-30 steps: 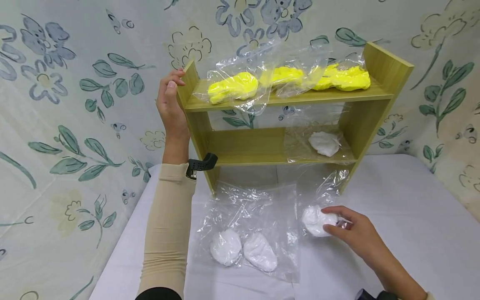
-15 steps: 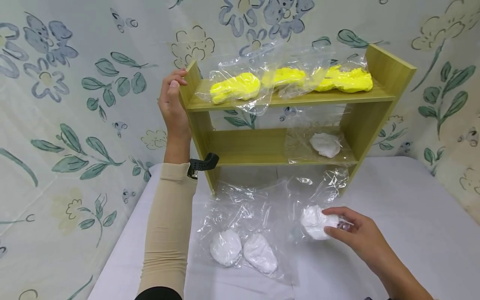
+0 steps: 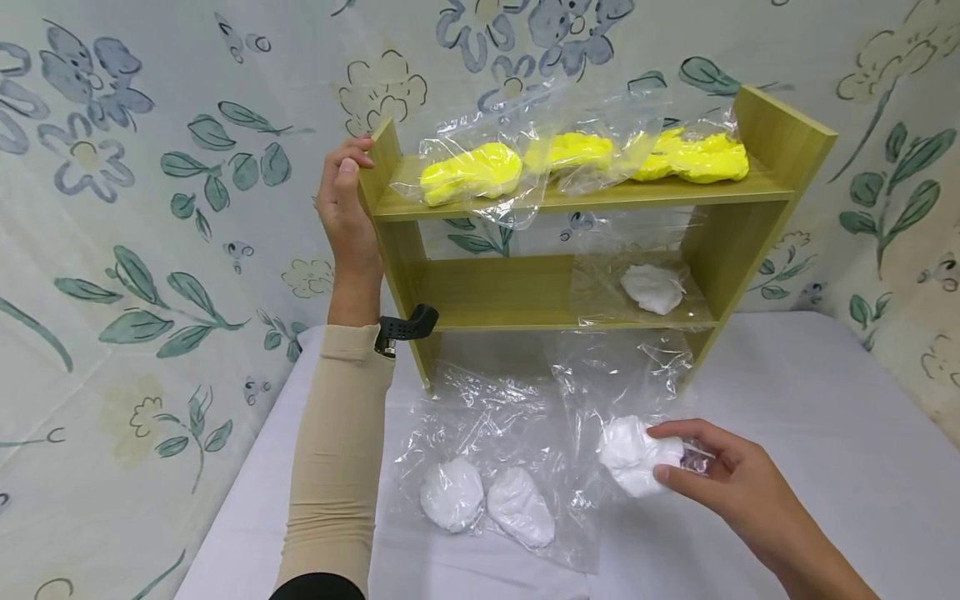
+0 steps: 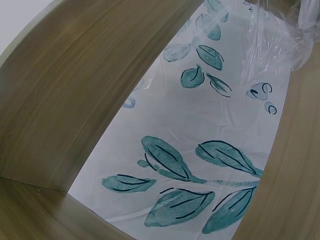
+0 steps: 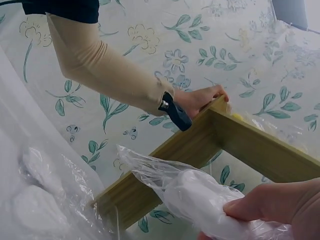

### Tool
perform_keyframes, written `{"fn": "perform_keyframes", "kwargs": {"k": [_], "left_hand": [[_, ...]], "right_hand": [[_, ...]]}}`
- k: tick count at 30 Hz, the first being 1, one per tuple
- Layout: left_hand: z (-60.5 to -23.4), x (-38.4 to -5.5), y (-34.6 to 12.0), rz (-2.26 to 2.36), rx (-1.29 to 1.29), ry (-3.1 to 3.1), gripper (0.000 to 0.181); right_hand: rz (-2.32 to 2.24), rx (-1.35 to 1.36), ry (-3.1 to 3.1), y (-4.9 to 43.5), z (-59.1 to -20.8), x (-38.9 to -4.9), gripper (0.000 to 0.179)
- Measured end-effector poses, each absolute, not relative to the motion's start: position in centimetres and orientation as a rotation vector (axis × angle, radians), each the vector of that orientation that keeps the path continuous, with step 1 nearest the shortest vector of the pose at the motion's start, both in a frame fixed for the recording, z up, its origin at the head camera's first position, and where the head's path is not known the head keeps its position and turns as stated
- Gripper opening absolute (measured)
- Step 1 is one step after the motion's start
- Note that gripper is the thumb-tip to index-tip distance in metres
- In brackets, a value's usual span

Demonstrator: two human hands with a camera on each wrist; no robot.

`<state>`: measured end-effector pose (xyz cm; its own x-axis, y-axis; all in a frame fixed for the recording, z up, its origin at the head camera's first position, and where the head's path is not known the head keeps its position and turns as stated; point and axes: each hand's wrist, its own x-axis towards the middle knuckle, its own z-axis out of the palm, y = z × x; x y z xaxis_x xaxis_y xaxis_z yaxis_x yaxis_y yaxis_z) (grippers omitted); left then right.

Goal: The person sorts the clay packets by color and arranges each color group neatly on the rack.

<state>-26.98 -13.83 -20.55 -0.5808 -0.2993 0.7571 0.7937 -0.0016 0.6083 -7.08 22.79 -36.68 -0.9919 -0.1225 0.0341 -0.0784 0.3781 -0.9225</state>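
a: the right hand (image 3: 738,483), what's it got?
b: a bagged white lump (image 3: 636,457), pinched between thumb and fingers, in front of the wooden shelf (image 3: 495,287), towards its right end!
a: and the left hand (image 3: 348,208)?
b: gripping the shelf's left side, up top! two more white lumps (image 3: 521,507) lie bagged on the table (image 3: 810,417).

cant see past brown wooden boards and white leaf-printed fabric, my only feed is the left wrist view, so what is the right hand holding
Observer: The right hand pinches a lumpy white bundle in clear plastic.
Operator: ok and where is the left hand
Observer: The left hand grips the top left corner of the olive-brown wooden shelf.
Operator: anything in front of that shelf
Observer: A round white lump and an oval white lump lie side by side under clear plastic.
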Motion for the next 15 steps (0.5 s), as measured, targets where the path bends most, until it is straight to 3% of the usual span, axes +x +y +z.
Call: {"fn": "perform_keyframes", "kwargs": {"k": [15], "left_hand": [[-20.6,-27.1,-13.9,-1.701,-0.557,-1.454,0.022]], "right_hand": [[-1.680,-0.499,2.613,21.3,-33.9,-4.6,0.037]]}}
